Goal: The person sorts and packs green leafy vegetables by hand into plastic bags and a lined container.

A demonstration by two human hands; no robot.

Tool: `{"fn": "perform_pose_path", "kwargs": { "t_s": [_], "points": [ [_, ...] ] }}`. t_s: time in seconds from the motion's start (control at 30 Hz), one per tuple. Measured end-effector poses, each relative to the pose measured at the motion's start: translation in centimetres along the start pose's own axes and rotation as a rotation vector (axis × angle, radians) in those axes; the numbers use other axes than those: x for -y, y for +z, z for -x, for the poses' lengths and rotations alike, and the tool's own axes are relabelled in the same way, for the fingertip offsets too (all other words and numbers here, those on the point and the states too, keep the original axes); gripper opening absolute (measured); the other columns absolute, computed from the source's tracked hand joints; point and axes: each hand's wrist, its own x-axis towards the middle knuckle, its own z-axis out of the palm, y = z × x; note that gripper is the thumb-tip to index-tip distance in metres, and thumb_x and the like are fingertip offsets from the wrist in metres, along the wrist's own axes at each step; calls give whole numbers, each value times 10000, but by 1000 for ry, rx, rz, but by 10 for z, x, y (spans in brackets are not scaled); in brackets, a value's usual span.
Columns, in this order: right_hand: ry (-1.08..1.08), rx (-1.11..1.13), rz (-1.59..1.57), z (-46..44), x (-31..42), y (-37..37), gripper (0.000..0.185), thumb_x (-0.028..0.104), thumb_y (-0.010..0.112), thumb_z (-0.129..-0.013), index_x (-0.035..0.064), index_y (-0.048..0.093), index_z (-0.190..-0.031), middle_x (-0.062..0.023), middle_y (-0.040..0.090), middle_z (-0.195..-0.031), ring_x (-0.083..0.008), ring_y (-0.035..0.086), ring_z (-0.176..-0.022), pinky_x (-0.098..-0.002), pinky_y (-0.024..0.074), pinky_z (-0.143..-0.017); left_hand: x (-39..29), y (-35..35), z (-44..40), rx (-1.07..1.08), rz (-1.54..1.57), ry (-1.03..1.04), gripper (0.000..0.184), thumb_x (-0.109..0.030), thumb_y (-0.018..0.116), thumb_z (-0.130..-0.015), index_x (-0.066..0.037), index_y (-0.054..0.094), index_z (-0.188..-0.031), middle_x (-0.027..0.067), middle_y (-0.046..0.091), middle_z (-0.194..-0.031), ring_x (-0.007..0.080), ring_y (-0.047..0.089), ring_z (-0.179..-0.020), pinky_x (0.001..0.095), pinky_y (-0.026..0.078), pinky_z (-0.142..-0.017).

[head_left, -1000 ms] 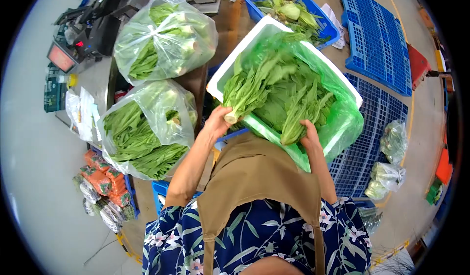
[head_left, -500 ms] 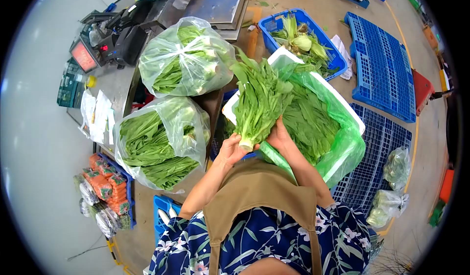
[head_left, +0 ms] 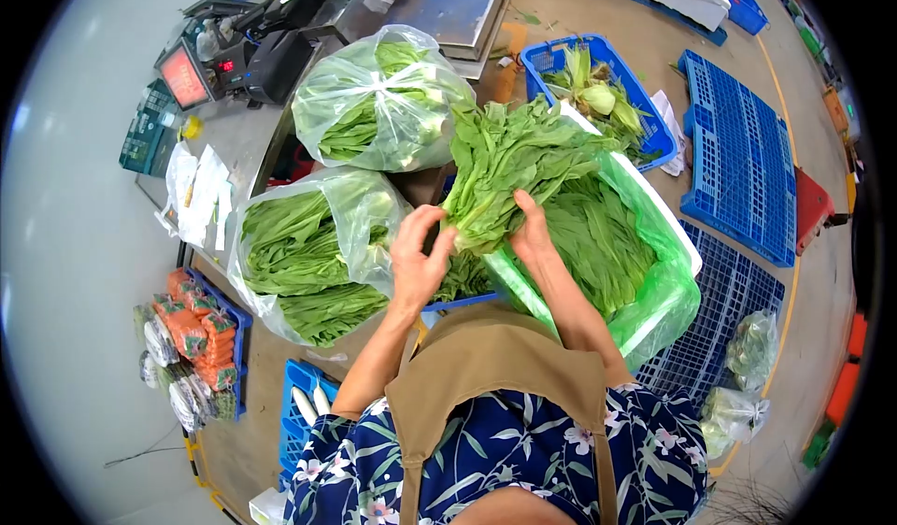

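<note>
A leafy green bunch [head_left: 514,156], its leaves fanned out, is held up in front of me over the near-left rim of a white foam box [head_left: 690,235]. My right hand [head_left: 533,235] grips the bunch from the right, thumb across the leaves. At its lower left edge, my left hand [head_left: 419,256] has curled fingers and thumb at the leaves and stems; the exact contact is partly hidden. More leafy greens [head_left: 598,254] lie in the box, which is lined with a green plastic bag [head_left: 668,305]. Below the bunch, part of a blue crate holding greens shows.
Two clear bags of greens, one tied [head_left: 383,100] and one open-mouthed [head_left: 313,254], stand at left. Behind are a metal platform [head_left: 444,11] and a blue basket [head_left: 663,147] of trimmed leaves. Blue pallets [head_left: 743,151] lie right; a screen [head_left: 185,75] stands on the left counter.
The bunch has shifted up and right, and its leaves have spread toward the right. My left hand has moved off the cut stem end to the bunch's left edge, fingers wider apart.
</note>
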Motion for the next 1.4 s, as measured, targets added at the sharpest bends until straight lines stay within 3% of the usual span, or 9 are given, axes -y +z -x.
{"fn": "perform_pose_path", "kwargs": {
  "t_s": [0.13, 0.33, 0.6, 0.63, 0.73, 1.0, 1.2, 1.33, 1.4],
  "points": [
    [-153, -32, 209, 10, 3, 28, 736, 308, 801, -701, 11, 463, -1284, -93, 539, -1231, -216, 498, -1129, -362, 373, -997, -12, 18, -12, -45, -302, 159, 247, -58, 699, -762, 0, 637, -994, 145, 600, -990, 312, 554, -929, 389, 445, -812],
    [-208, 14, 283, 18, 8, 41, 696, 289, 801, -709, 6, 482, -1259, -87, 539, -1220, -211, 497, -1120, -356, 374, -993, 6, 22, -4, -81, -156, 84, 198, -14, 658, -768, 11, 597, -955, 150, 587, -922, 322, 542, -882, 392, 437, -786],
    [106, -172, -167, 8, -4, 22, 532, 345, 647, -787, 63, 524, -1221, -97, 531, -1258, -261, 484, -1157, -441, 380, -1005, -2, 24, -12, -241, 774, -271, 158, -112, 579, -920, -8, 535, -1031, 81, 589, -918, 166, 558, -858, 299, 455, -794],
    [121, -138, -257, 7, -6, 15, 531, 346, 644, -784, 68, 525, -1221, -95, 531, -1261, -267, 482, -1161, -450, 377, -1009, -9, 21, -20, -228, 1134, -225, 125, -120, 567, -933, -28, 534, -1011, 87, 587, -937, 199, 566, -855, 340, 481, -798],
    [109, -181, -388, 5, -8, -3, 564, 340, 667, -748, 75, 525, -1225, -86, 543, -1256, -283, 487, -1161, -468, 360, -1030, -2, 3, -26, -138, 1390, -284, 167, -171, 604, -917, -43, 551, -1011, 84, 573, -968, 209, 554, -900, 379, 469, -798],
    [-162, -150, -173, 15, 21, -43, 622, 267, 693, -686, 72, 510, -1247, -66, 544, -1245, -266, 479, -1177, -454, 337, -1051, 139, 9, 92, -66, 462, -681, 168, -131, 581, -918, -4, 590, -1029, 13, 595, -827, 95, 536, -746, 234, 441, -674],
    [-285, -112, 22, 20, 29, -28, 531, 233, 710, -666, 70, 535, -1140, -59, 556, -1150, -250, 494, -1119, -454, 333, -1039, 242, 47, 130, -27, 220, -833, 270, -160, 625, -876, 44, 607, -1051, 62, 640, -884, 121, 563, -796, 273, 464, -728],
    [-271, -31, 30, 18, 22, -19, 684, 208, 683, -681, 43, 418, -1289, -90, 534, -1210, -262, 476, -1177, -464, 358, -1050, 198, 39, 84, 357, -369, -660, 334, -174, 626, -842, 41, 598, -1097, 199, 667, -934, 358, 631, -877, 399, 488, -817],
    [-253, 4, 83, 18, 20, -20, 746, 180, 655, -679, 43, 351, -1347, -94, 510, -1249, -269, 471, -1197, -459, 368, -1058, 180, 40, 72, 261, -359, -505, 393, -196, 620, -836, 44, 565, -1142, 234, 653, -986, 405, 609, -951, 433, 476, -867]
  ]
}}
